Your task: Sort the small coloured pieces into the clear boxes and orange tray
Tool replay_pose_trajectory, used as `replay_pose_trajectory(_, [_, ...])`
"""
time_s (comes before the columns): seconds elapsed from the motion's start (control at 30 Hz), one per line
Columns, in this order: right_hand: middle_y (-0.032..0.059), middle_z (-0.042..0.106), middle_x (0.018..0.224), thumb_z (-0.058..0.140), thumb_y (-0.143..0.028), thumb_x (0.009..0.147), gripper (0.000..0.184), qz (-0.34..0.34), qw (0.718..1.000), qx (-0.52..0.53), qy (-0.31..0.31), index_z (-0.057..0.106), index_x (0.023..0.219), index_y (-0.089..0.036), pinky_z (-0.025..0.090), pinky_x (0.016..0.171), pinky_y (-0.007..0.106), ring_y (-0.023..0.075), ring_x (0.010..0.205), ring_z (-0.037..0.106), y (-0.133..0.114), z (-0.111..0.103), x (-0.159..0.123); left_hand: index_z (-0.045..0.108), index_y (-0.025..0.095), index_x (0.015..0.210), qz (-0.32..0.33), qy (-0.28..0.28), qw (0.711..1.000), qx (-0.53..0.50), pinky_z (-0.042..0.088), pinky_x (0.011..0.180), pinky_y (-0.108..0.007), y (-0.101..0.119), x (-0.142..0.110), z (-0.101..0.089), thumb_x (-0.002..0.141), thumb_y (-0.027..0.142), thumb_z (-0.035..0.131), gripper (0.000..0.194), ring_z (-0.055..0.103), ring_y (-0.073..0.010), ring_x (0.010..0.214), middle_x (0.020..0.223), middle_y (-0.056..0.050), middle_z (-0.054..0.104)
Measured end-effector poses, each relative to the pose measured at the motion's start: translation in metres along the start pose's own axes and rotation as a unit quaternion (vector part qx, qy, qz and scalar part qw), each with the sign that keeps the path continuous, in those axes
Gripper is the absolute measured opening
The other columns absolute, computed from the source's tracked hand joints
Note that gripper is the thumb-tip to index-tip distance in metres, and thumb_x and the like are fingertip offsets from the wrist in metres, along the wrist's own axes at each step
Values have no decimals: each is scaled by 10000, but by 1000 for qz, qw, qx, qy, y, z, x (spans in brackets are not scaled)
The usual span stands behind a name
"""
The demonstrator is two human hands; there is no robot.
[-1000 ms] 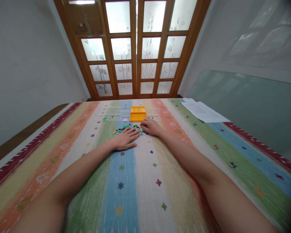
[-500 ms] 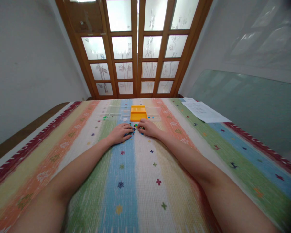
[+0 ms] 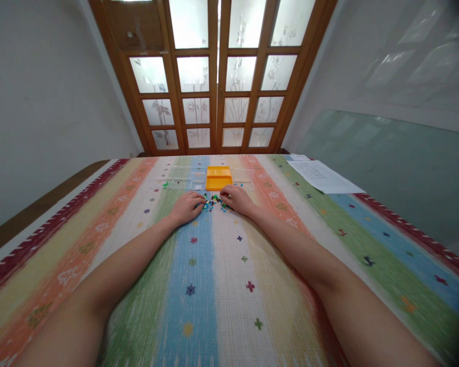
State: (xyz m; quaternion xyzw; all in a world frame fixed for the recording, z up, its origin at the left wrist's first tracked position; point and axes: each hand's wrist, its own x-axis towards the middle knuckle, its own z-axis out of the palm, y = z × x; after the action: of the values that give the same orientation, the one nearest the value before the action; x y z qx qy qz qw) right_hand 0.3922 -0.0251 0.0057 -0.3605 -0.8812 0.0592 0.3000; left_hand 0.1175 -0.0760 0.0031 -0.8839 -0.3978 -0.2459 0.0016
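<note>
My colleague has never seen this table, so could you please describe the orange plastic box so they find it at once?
Follow the multicoloured striped tablecloth toward the wooden doors with frosted glass. Beyond the pile of tiny multicoloured pieces lies the open orange plastic box. Its solid colour sets it apart from the clear plastic trays beside it.
</note>
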Motion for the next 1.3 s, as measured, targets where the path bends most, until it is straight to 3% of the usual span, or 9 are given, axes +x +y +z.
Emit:
replay_pose_trajectory(0.27, [95,761,1035,576,-252,1000,185,144,984,-87,50,741,1066,-201,447,813,307,220,912,661,21,-8,4,794,247,1096,-42,12,999,-1,495,1070,-461,-2,1,2,1020,313,509,302,648,-249,1149,1163,-69,748])
replay_pose_trajectory(0.5, [96,769,1076,594,-273,993,170,184,976,-113,44,746,1043,-213,449,794,311,233,935,660,36,-5,8,785,235,989,-91,44,995,6,496,1030,-443,1,2,-1,1011,309,504,292,638,-253,1093,1113,-77,748])
replay_pose_trajectory(0.67, [103,771,1118,583,-262,1005,200,201,972,-113,40,752,1099,-211,451,815,318,245,984,672,35,-7,8,777,227,964,-92,46,995,11,490,1011,-434,2,3,-1,1007,299,499,290,636,-252,1071,1083,-75,749])
replay_pose_trajectory(0.8, [96,779,1117,578,-242,1007,214,178,979,-97,21,762,1112,-213,453,816,306,235,978,685,33,-8,8,778,232,962,-103,51,993,13,487,1009,-434,-1,2,0,1000,299,507,282,635,-255,1071,1077,-74,750])
replay_pose_trajectory(0.97, [81,772,1078,604,-212,988,196,84,995,-62,-10,771,1090,-217,445,832,290,213,957,679,21,-5,10,776,228,962,-124,63,990,21,486,1003,-437,-10,0,-3,982,289,512,271,637,-266,1070,1070,-83,750])
replay_pose_trajectory(1.3, [76,713,1013,633,-227,1002,165,-61,996,-25,-63,780,1077,-224,415,840,286,207,967,627,-44,0,15,782,237,950,-154,78,984,35,493,1001,-426,-38,-5,-4,957,298,531,258,638,-257,1059,1057,-76,749])
